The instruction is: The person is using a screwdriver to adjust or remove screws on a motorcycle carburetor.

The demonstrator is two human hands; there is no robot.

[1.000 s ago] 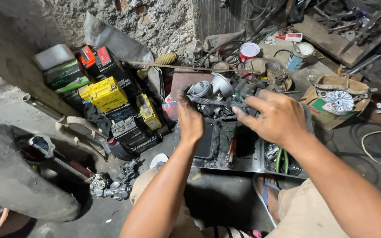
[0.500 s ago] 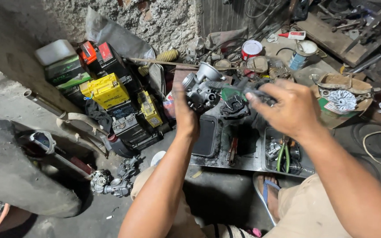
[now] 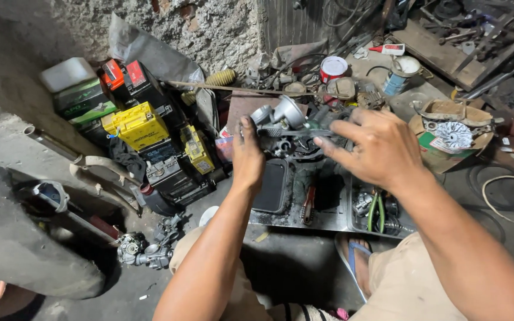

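Note:
My left hand (image 3: pixel 248 156) grips the left side of a grey metal carburetor (image 3: pixel 284 122), held up in the air over a metal tray (image 3: pixel 328 221). From the right, my right hand (image 3: pixel 376 148) reaches in with its fingers closed around a thin tool whose shaft (image 3: pixel 295 132) lies across the carburetor. The tool's handle is hidden inside my palm. Below the hands, a dark rectangular pan (image 3: pixel 272 187) and a red-handled tool (image 3: pixel 308 205) rest on the tray.
Several batteries, yellow (image 3: pixel 138 125) and black, are stacked at the left by a rough wall. A second carburetor (image 3: pixel 144 251) lies on the floor near a tyre (image 3: pixel 25 249). Cans (image 3: pixel 333 68), wires and a box with a metal part (image 3: pixel 453 134) crowd the back and right.
Both hands have lifted the carburetor and shifted it slightly left. My right hand has moved closer to it, with the tool now across the part.

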